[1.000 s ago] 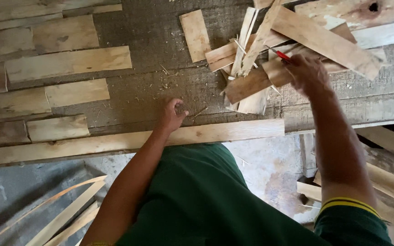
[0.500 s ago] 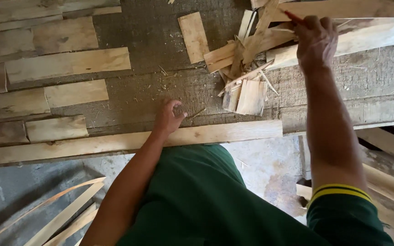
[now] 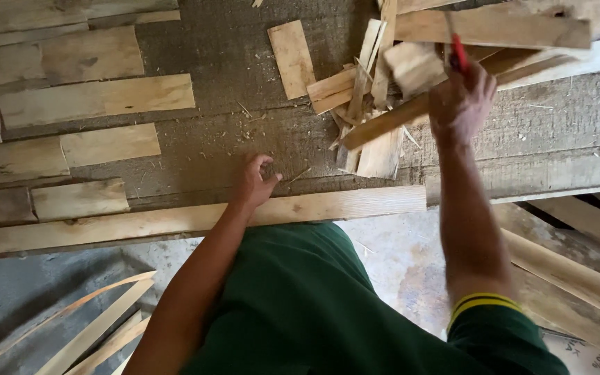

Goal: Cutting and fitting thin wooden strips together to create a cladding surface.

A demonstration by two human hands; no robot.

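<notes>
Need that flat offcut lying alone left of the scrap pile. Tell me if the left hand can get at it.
Probably yes: the left hand rests on the bench with bare surface between it and the offcut; nothing lies on it.

The left hand (image 3: 255,182) rests on the worktop (image 3: 230,62) with its fingers (image 3: 258,163) curled loosely, just above a long pale plank (image 3: 175,221) that runs along the near edge; the right hand (image 3: 461,104) is raised over a heap of wood offcuts (image 3: 369,104), closed round a red pencil (image 3: 458,54); flat boards (image 3: 98,97) lie in rows at the left of the worktop; a short slat (image 3: 292,59) lies apart beside the heap; thin curved strips (image 3: 98,326) lie on the floor below.
</notes>
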